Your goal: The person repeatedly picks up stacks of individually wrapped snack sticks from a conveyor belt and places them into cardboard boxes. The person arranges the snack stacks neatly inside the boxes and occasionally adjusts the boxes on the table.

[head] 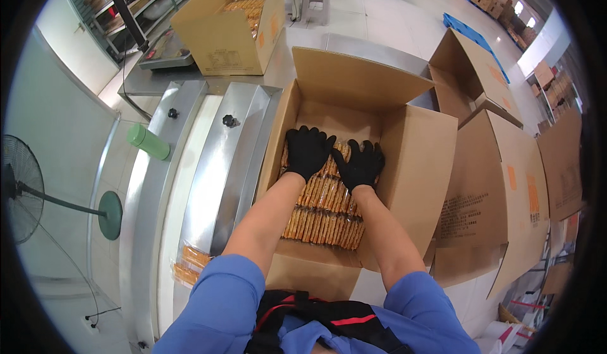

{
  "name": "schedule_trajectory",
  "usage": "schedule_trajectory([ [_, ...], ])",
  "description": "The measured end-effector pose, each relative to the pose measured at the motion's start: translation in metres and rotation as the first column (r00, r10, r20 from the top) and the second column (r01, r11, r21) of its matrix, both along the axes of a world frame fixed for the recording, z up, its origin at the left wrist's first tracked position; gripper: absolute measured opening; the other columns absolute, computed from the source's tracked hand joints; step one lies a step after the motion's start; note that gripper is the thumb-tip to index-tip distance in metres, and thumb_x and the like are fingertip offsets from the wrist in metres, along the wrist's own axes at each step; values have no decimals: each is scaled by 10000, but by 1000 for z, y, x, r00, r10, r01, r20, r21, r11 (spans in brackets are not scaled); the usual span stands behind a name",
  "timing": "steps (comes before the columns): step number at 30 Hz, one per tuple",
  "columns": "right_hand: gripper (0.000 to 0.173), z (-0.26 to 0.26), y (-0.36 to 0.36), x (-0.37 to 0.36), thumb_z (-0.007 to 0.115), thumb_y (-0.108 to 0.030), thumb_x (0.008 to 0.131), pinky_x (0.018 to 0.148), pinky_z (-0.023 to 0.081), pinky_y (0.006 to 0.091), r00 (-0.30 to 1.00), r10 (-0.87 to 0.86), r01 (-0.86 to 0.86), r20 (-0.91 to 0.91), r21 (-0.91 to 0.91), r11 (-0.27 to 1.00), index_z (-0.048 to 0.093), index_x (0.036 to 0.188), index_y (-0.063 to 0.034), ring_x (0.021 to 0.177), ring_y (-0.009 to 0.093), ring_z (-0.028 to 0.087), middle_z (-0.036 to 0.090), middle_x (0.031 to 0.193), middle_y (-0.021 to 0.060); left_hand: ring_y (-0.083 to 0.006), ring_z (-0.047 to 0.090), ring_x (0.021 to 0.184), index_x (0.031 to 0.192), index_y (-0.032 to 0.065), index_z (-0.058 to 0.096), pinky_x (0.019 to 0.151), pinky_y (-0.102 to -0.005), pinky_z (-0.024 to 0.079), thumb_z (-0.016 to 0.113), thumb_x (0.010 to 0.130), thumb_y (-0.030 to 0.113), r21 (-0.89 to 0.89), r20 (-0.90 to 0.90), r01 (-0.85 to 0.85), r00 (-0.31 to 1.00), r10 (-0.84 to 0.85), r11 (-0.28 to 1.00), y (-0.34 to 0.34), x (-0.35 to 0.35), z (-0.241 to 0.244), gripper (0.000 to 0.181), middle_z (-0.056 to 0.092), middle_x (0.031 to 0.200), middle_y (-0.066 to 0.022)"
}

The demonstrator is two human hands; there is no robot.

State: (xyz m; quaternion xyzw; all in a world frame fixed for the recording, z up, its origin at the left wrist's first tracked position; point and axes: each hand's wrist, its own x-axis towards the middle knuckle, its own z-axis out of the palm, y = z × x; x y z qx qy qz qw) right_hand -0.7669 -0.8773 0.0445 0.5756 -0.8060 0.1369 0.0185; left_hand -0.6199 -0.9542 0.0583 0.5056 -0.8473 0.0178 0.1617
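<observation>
An open cardboard box (427, 150) stands before me, its flaps spread. Inside are rows of clear-wrapped golden-brown snack packets (327, 226), standing on edge side by side. My left hand (308, 152), in a black glove, rests palm down on the far row at its left end, fingers towards the box's far wall. My right hand (360, 163), gloved alike, lies on the same row further right, thumb spread towards the left hand. Both hands press or rest on packets without visibly gripping any. The packets under the palms are hidden.
Left of the box runs a steel conveyor (189, 183) with a few wrapped packets (189, 264) and a green bottle (149, 141). A filled carton (227, 50) stands beyond, beside a scale (168, 50). Empty cartons (493, 174) stand at right; a fan (21, 188) is far left.
</observation>
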Motion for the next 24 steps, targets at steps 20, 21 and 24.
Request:
schedule_trajectory([
  [20,724,-52,-20,-26,321,-746,978,1119,374,554,848,-6,94,-530,140,986,334,1583,-347,1428,278,402,396,1599,74,-360,378,1426,1395,156,577,1172,-561,266,778,853,388,-263,-453,-885,465,761,384,381,475,-41,623,493,1483,-124],
  [21,721,-54,-26,-12,307,-745,984,1116,368,574,829,10,95,-558,159,983,299,1595,-362,1451,281,369,364,1619,68,-353,360,1442,1389,187,581,1151,-603,255,755,871,431,-269,-427,-948,277,861,172,456,537,-57,598,498,1483,-103],
  [24,699,-42,-26,-11,426,-659,1008,1120,372,564,812,58,85,-581,217,973,305,1598,-304,1464,338,336,321,1643,74,-349,303,1498,1458,138,530,1195,-603,189,523,931,679,-141,-125,-857,-481,868,-495,660,636,-38,755,438,1551,-171],
])
